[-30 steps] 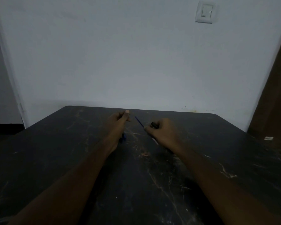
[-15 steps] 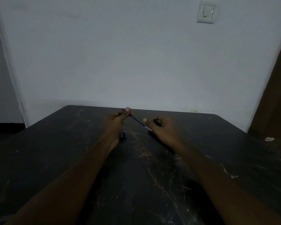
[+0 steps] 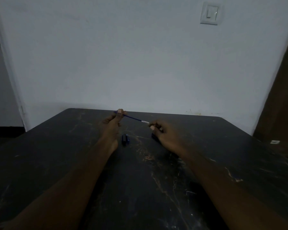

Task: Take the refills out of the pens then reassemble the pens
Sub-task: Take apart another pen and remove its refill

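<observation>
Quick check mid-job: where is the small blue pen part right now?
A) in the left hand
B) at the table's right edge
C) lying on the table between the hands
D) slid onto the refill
C: the blue part lies on the table between the left hand, which pinches the refill, and the right hand, which grips the barrel.

Plain dim room, scratched dark table (image 3: 156, 188), wall switch (image 3: 210, 13)
</observation>
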